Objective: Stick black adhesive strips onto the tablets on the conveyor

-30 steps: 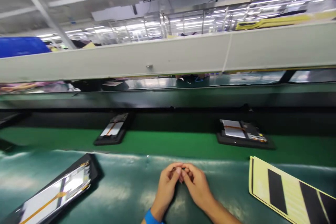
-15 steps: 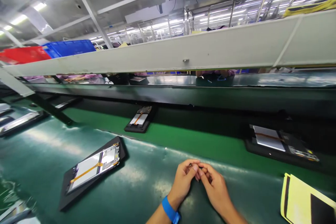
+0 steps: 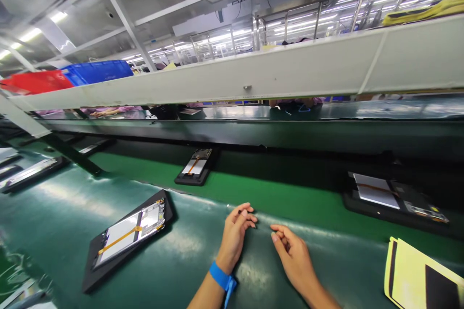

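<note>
My left hand [image 3: 237, 229] rests on the dark green mat [image 3: 188, 270] with its fingertips pinched against the thumb; what they hold, if anything, is too small to see. A blue wristband [image 3: 221, 277] circles that wrist. My right hand [image 3: 292, 253] lies a short gap to the right, fingers loosely curled and apart, holding nothing visible. An opened tablet [image 3: 126, 236] with an orange ribbon cable lies face down on the mat, left of my left hand.
Two more opened tablets [image 3: 195, 166] [image 3: 395, 198] sit on the bright green conveyor belt [image 3: 275, 195] beyond my hands. A yellow sheet with black strips [image 3: 420, 275] lies at the right. A white shelf beam [image 3: 253, 77] spans overhead, carrying blue [image 3: 97, 71] and red [image 3: 36, 81] bins.
My hands were joined fingertip to fingertip; now they have come apart, the left moving slightly away from me and the right back. The view swung left earlier.
</note>
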A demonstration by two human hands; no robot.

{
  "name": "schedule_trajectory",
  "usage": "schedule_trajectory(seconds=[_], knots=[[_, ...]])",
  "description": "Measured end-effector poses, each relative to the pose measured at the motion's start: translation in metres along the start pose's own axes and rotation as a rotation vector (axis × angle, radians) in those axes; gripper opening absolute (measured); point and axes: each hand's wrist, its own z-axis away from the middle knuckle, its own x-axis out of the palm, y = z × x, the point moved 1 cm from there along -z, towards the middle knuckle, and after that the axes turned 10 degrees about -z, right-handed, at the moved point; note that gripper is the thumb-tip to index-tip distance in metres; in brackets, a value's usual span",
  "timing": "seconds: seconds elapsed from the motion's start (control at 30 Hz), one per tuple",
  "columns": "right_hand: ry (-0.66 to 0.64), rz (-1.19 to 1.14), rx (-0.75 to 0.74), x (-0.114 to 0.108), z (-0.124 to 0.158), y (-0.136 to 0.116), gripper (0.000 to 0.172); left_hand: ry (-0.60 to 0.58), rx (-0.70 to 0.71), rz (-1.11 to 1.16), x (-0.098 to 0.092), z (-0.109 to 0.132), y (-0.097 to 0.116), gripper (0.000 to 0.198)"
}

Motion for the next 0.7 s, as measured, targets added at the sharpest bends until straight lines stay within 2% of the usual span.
schedule_trajectory(seconds=[0.13,0.27,0.43,0.57,0.7], knots=[[0.004,0.005,-0.021,0.002,-0.001,0.001,0.047,0.197,0.022,0.034,-0.033,-0.021,0.019,0.040],[0.011,0.018,-0.031,0.004,-0.001,0.003,0.046,0.416,0.029,0.073,-0.073,-0.045,0.047,0.025],[0.024,0.011,-0.044,0.005,-0.003,0.000,0.047,0.600,-0.028,0.129,-0.112,-0.079,0.086,0.031],[0.038,0.002,-0.037,0.006,-0.004,0.001,0.046,0.651,-0.116,0.171,-0.125,-0.105,0.101,0.035],[0.057,-0.006,-0.051,0.008,-0.004,0.002,0.045,0.697,-0.146,0.189,-0.124,-0.127,0.100,0.037]])
